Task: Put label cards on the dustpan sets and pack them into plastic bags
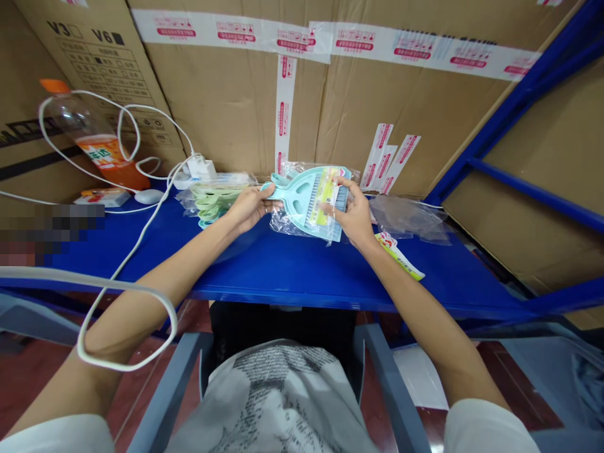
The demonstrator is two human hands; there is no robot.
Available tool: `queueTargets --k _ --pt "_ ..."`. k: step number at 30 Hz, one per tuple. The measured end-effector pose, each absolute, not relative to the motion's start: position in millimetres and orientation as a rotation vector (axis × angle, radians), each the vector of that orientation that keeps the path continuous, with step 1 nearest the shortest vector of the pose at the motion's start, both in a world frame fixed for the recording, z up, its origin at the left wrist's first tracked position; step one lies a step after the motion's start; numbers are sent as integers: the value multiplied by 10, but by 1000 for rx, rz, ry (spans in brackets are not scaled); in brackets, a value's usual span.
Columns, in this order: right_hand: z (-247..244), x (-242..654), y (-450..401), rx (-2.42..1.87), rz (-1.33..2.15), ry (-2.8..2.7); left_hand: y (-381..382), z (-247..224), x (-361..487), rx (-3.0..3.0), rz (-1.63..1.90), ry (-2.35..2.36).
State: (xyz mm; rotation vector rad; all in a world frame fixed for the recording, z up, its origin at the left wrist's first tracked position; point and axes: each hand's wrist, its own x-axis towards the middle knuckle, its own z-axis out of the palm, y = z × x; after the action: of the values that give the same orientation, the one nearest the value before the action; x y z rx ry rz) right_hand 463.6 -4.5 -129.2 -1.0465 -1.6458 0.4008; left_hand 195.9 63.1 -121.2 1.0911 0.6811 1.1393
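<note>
A light blue dustpan (298, 202) with a small brush nested in it is held above the blue table. My left hand (252, 207) pinches its handle end. My right hand (353, 214) grips the wide end, with fingers over a yellow-green label card (323, 196) lying across the brush bristles. Clear plastic film (283, 223) shows around and below the dustpan. Left of my left hand lies a pile of green and blue handled pieces (214, 200). Another yellow label card (400, 257) lies on the table by my right forearm.
On the blue table (283, 270), clear plastic bags (410, 217) lie at the right. An orange drink bottle (101, 148), a white charger (201, 168) and a white mouse (148, 196) are at the left. A white cable (155, 220) loops over my left forearm. Cardboard boxes (226, 94) stand behind.
</note>
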Motion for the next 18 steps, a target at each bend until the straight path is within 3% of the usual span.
queueTargets --k 12,18 --pt "-1317 4621 -40 -993 600 -1423 688 -1285 1996 878 1158 784" --pt "-1299 4783 34 -1083 407 -1357 674 -1285 2006 870 1142 803"
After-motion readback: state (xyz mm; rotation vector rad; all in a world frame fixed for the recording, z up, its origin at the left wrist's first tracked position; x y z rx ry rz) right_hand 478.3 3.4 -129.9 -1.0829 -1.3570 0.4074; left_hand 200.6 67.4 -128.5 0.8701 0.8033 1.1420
